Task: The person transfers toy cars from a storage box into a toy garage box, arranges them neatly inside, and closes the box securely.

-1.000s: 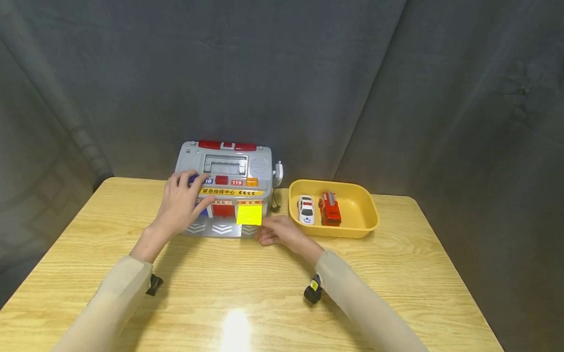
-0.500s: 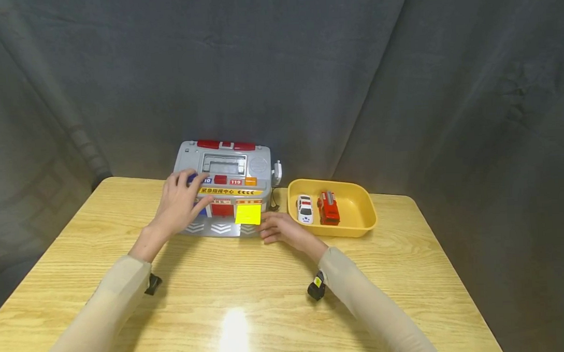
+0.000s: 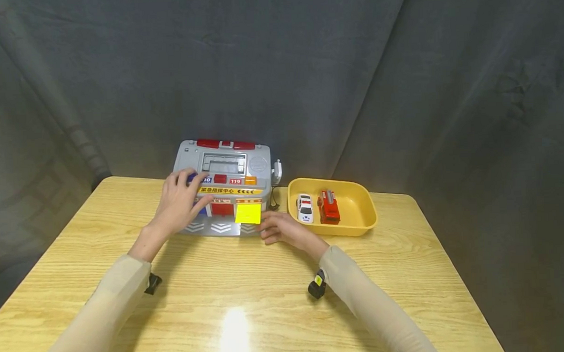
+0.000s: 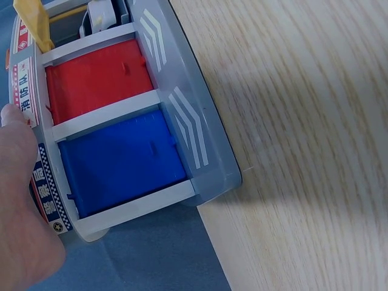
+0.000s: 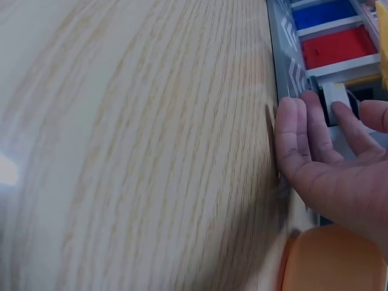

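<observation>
One white toy car (image 4: 102,14) is sitting in the right-end bay of the toy garage (image 3: 193,159), the yellow door (image 3: 248,214) standing raised above it. The right hand (image 3: 284,230) is reaching to the bay mouth, fingers loose, gripping nothing; whether the index finger is touching the car, cannot tell. The left hand (image 3: 176,201) is resting over the garage, spread and unclenched. Judgement: fingertips should be staying low, clear of the door, the left hand bracing. Beside the garage, a yellow tray (image 3: 332,231) is holding a police car (image 3: 305,209) and a fire truck (image 3: 329,209).
</observation>
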Motion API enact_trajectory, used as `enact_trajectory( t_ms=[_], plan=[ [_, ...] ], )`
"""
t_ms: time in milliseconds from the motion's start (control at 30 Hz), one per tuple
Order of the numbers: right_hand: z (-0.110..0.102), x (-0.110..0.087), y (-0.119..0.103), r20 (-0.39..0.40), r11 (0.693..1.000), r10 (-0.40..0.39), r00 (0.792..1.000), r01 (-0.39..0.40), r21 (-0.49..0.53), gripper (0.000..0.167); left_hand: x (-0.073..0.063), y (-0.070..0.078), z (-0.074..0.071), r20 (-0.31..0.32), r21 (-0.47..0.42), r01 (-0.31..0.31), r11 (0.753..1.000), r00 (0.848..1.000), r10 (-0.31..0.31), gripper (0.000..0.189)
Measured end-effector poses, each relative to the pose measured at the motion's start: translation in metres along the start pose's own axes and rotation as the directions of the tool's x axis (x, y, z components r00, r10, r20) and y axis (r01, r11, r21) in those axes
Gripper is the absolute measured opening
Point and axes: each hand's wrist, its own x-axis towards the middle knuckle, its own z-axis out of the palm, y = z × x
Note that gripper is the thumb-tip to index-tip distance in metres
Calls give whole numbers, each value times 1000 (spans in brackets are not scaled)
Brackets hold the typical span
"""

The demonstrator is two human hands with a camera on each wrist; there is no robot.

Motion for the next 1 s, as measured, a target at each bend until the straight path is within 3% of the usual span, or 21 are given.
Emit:
enact_trajectory(
  t_ms=[800, 1000],
  plan=[
    [3, -4, 0, -3, 1000, -2, 1000, 2, -4, 49, 0, -2, 1, -9, -9, -8, 1000, 1000, 8, 63],
    [5, -8, 1, -11, 1000, -8, 1000, 8, 0, 41, 0, -2, 2, -11, -15, -10, 1000, 1000, 10, 64]
  ],
)
